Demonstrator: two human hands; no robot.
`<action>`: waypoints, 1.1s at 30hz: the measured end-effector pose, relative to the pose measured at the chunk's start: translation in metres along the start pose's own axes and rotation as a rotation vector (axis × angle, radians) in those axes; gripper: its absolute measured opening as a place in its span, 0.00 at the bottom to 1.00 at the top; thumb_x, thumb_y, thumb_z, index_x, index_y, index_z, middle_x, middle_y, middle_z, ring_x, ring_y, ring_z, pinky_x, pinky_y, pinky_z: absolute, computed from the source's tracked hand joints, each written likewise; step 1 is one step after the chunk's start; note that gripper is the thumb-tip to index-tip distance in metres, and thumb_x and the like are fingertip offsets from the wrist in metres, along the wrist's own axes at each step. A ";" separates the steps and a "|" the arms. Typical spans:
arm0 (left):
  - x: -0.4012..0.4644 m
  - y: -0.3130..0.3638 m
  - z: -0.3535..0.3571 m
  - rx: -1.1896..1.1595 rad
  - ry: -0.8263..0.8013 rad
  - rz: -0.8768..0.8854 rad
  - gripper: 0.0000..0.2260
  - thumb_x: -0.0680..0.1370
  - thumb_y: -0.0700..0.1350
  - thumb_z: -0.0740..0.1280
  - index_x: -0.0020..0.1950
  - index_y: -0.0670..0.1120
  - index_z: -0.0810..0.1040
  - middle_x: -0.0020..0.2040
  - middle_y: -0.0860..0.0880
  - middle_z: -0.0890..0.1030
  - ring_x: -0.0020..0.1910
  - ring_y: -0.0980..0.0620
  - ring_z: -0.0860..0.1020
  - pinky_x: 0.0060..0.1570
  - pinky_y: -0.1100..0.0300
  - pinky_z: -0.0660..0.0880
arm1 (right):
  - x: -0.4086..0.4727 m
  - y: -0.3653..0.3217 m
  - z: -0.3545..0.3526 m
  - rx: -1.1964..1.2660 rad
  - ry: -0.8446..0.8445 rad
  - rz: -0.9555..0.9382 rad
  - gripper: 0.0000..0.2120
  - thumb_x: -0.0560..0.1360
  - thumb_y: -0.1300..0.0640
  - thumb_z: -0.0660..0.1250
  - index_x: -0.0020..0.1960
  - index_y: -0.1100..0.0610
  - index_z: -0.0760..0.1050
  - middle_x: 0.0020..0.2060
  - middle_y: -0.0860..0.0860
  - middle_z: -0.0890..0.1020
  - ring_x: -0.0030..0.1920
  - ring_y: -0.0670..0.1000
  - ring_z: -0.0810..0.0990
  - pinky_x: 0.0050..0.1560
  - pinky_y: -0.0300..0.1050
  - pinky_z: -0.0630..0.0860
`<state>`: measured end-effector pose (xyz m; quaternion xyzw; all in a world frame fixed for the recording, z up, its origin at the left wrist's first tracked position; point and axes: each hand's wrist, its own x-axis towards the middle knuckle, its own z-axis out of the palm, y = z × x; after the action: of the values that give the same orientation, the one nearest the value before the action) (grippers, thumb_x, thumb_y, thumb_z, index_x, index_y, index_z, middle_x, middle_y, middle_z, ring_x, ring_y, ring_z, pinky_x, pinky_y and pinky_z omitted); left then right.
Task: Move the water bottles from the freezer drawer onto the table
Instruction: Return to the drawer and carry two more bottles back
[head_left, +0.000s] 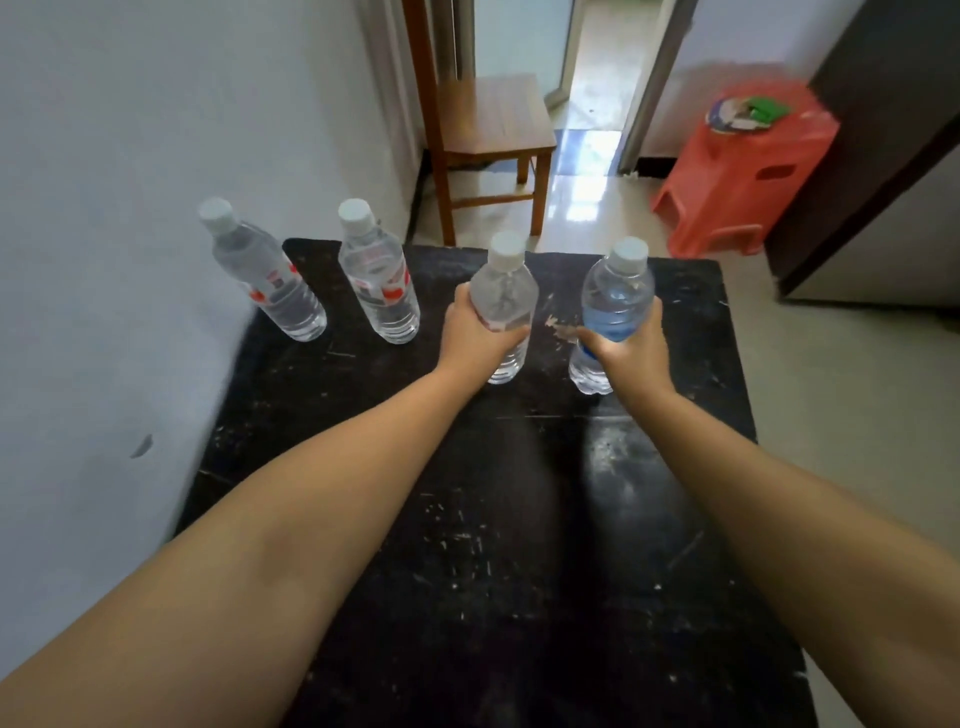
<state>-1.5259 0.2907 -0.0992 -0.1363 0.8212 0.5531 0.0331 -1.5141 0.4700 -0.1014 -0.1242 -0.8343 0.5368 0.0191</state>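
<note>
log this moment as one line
left hand grips clear bottle | right hand grips blue bottle | table: two bottles standing

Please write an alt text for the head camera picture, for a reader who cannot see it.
A person holds one water bottle in each hand, the left hand and the right hand, over a scratched black table. Two more bottles stand upright at the table's far left, by a white wall. A wooden chair and a red plastic stool stand behind.
</note>
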 end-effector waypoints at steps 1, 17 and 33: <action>0.009 -0.002 0.004 -0.016 0.019 0.000 0.34 0.67 0.44 0.77 0.68 0.45 0.65 0.64 0.46 0.73 0.65 0.49 0.72 0.59 0.63 0.66 | 0.009 0.003 0.004 0.018 0.026 0.002 0.35 0.69 0.56 0.76 0.69 0.60 0.62 0.63 0.55 0.75 0.60 0.54 0.75 0.62 0.45 0.71; 0.039 -0.018 0.030 -0.043 0.048 0.057 0.34 0.71 0.44 0.75 0.71 0.45 0.61 0.68 0.46 0.69 0.66 0.53 0.69 0.57 0.70 0.63 | 0.054 0.031 0.011 0.048 0.012 -0.033 0.37 0.71 0.57 0.74 0.73 0.60 0.57 0.58 0.46 0.70 0.58 0.44 0.72 0.54 0.21 0.66; -0.078 -0.063 -0.067 0.287 -0.096 -0.299 0.13 0.77 0.45 0.67 0.60 0.43 0.77 0.53 0.43 0.82 0.52 0.46 0.80 0.55 0.53 0.77 | -0.055 0.029 0.005 -0.365 -0.668 0.411 0.17 0.80 0.57 0.62 0.65 0.65 0.71 0.49 0.57 0.78 0.37 0.48 0.78 0.34 0.40 0.74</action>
<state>-1.4278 0.2217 -0.1143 -0.2243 0.8596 0.4252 0.1729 -1.4566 0.4649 -0.1241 -0.1085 -0.8340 0.3837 -0.3814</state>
